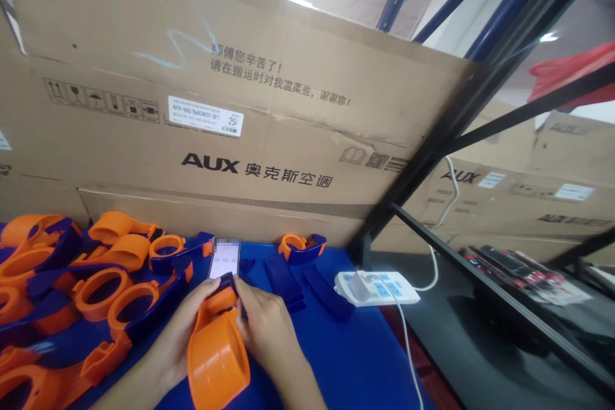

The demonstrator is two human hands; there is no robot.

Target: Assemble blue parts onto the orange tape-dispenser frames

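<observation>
An orange holder (220, 362) sits at the bottom centre of the frame, its broad, glossy cylinder towards the viewer and its narrower end, with a navy part (227, 280), pointing up the picture. The left hand (185, 320) has its fingers curled in against the left side of that narrow end, and the right hand (269, 317) closes its fingers on the opposite side, so both grip the holder with little opening; some fingertips are hidden behind it. Just beyond, a phone (225, 261) with digits on its pale screen lies on the smooth blue table (331, 359). More orange and navy holders (129, 253), ring-shaped and hard like plastic, crowd the left of the frame. Curved navy strips (282, 274) lie right of the phone, near a white power strip (404, 295) with a cable plugged in. Behind stands a large, creased cardboard box (288, 134) printed AUX, filling the upper left and centre; a dark metal frame (408, 170) slants across the right, with further cartons (519, 170) past it.
</observation>
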